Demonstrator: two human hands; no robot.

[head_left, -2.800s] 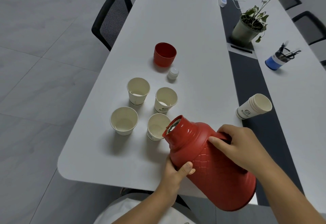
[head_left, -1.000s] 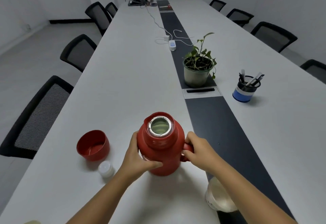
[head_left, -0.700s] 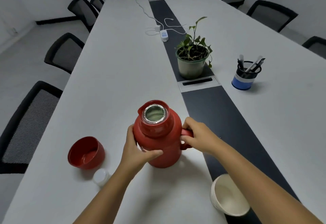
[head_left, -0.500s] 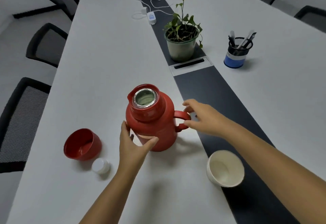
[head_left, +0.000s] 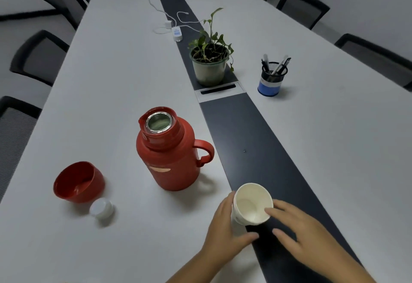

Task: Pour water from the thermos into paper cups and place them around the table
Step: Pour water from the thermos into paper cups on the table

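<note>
The red thermos [head_left: 169, 151] stands upright and uncapped on the white table [head_left: 111, 82], its handle pointing right; neither hand touches it. Near the table's front, a stack of paper cups [head_left: 250, 204] lies tilted on the edge of the dark centre strip [head_left: 240, 131], mouth facing me. My left hand [head_left: 223, 231] wraps the stack's left side, thumb reaching underneath. My right hand [head_left: 296, 236] is on the right with fingers extended, its index fingertip touching the top cup's rim. No filled cups are in view.
The thermos's red cap [head_left: 78, 182] and white stopper [head_left: 102, 208] lie left of the thermos. Farther along the strip stand a potted plant [head_left: 209, 64], a blue pen holder [head_left: 270, 77] and a power strip with cables [head_left: 177, 33]. Black chairs line both long sides.
The thermos went from tilted over the cups to standing upright farther up the table. Both hands let go of it and came down to the cup stack. My view tilted down.
</note>
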